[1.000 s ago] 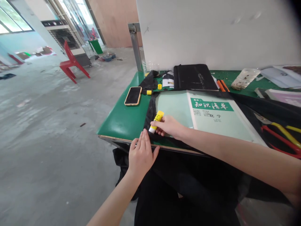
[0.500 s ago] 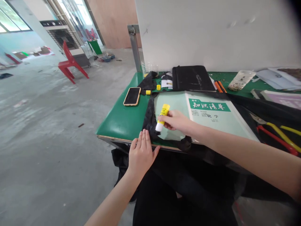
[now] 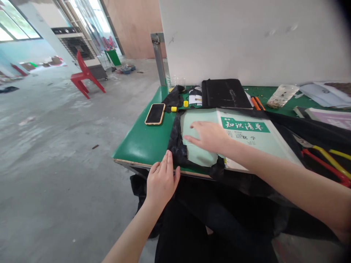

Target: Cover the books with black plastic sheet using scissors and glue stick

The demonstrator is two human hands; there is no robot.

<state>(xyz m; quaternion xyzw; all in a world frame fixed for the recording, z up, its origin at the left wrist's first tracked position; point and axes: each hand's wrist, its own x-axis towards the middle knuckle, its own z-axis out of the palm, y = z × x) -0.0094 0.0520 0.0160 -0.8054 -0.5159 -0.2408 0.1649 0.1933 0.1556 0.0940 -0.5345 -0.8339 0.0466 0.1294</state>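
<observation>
My right hand (image 3: 210, 137) lies flat with fingers stretched out on the pale green inner flap of a book (image 3: 246, 135) with a green title band. A black plastic sheet (image 3: 177, 146) is wrapped around the book's left edge and hangs over the front of the green table (image 3: 139, 138). At the table's front edge, my left hand (image 3: 161, 180) rests with fingers straight and together, its fingertips on the black sheet. No glue stick shows in either hand.
A phone (image 3: 155, 113) lies left of the book, with two yellow caps (image 3: 173, 108) behind it. A black pouch (image 3: 225, 94), orange pens (image 3: 256, 103) and a plastic bag (image 3: 282, 95) sit at the back. Red-and-yellow-handled pliers (image 3: 326, 160) lie right. A red chair (image 3: 85, 75) stands far left.
My right hand held a yellow glue stick at the book's left edge; now the stick is out of sight and the hand lies flat on the flap. My left hand barely moved.
</observation>
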